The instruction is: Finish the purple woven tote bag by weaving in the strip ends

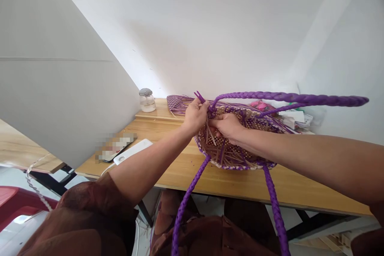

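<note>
Braided handle dangles; left hand pinches purple strands, right hand grips basket (on table).

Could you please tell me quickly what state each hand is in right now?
Left hand: closed, gripping purple strips at the basket rim.
Right hand: closed, fingers curled over the basket rim next to it.

This looks like a home craft corner. A wooden table against a bare white wall bears a jar and a half-woven purple basket.
</note>
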`<state>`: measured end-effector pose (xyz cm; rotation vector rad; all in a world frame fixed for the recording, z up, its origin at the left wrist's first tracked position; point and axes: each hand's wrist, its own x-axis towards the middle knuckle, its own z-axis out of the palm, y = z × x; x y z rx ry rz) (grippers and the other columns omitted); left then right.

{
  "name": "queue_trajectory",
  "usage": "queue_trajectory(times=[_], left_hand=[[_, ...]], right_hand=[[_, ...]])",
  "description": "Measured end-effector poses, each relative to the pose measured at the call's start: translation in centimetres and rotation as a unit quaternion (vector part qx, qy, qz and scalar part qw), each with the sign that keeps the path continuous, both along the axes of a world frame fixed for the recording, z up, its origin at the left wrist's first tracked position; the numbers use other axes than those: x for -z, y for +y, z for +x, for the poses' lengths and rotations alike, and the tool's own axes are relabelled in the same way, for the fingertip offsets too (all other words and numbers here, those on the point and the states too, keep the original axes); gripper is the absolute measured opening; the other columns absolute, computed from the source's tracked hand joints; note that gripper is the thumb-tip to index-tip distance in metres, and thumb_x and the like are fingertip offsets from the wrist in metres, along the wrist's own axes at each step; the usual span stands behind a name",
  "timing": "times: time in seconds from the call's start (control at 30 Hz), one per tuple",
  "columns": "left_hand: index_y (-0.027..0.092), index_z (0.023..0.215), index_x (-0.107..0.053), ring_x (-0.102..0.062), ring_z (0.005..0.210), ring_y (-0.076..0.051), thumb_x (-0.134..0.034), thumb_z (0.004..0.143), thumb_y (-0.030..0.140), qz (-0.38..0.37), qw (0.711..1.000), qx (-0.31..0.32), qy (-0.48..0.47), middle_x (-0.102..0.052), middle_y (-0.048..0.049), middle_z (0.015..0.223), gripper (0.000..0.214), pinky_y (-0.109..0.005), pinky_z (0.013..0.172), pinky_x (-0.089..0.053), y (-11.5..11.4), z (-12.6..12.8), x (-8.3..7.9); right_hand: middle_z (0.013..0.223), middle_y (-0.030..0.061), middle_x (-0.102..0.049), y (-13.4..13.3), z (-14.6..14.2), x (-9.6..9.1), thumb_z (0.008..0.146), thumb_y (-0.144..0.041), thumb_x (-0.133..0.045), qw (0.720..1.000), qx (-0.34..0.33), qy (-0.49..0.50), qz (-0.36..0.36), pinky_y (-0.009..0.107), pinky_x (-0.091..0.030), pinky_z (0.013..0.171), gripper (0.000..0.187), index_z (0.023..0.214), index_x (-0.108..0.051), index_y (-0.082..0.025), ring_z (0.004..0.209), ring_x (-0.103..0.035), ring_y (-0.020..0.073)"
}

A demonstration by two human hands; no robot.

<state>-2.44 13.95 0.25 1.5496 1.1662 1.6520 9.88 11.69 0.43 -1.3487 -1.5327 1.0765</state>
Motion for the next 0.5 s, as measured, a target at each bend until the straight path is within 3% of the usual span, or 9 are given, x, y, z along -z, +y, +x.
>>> queue_trajectory(times=[0.1,0.3,0.4,0.5], left_hand=[[0.019,0.094,-0.064,-0.060,0.072,-0.016,-0.054,0.090,0.029,-0.003,1.000,0.006,-0.004,-0.068,-0.0035,0.079,0.015,-0.027,0.070,-0.045,-0.15,0.30,-0.03],[0.018,0.094,-0.063,-0.061,0.071,-0.015,-0.054,0.090,0.027,-0.010,0.998,0.046,-0.037,-0.069,-0.0033,0.081,0.013,-0.026,0.070,-0.047,0.45,0.38,-0.06],[0.017,0.092,-0.064,-0.062,0.074,-0.015,-0.055,0.089,0.027,-0.019,0.998,0.045,-0.040,-0.070,-0.0041,0.082,0.013,-0.027,0.071,-0.048,0.76,0.30,-0.06],[0.018,0.091,-0.064,-0.063,0.075,-0.015,-0.057,0.088,0.028,-0.030,0.998,0.035,-0.033,-0.069,-0.0044,0.083,0.013,-0.027,0.072,-0.049,0.80,0.26,-0.13]], right_hand=[[0.042,-0.0020,-0.049,0.26,0.31,-0.01,0.074,-0.009,-0.060,1.000,0.005,0.007,-0.005,0.021,-0.031,0.038,0.023,0.053,-0.053,-0.015,0.037,-0.042,0.0078],[0.051,-0.0009,-0.054,0.00,0.89,-0.09,0.073,-0.007,-0.056,0.995,-0.051,0.033,-0.080,0.021,-0.032,0.039,0.015,0.061,-0.054,-0.016,0.043,-0.045,0.0090],[0.053,-0.0013,-0.056,-0.36,0.48,-0.03,0.073,-0.003,-0.051,0.993,-0.046,0.049,-0.092,0.022,-0.038,0.043,0.016,0.065,-0.055,-0.016,0.044,-0.046,0.0090],[0.049,-0.0010,-0.054,-0.52,0.02,0.09,0.072,-0.004,-0.055,0.994,-0.030,0.050,-0.096,0.022,-0.036,0.041,0.015,0.063,-0.054,-0.016,0.042,-0.044,0.0098]])
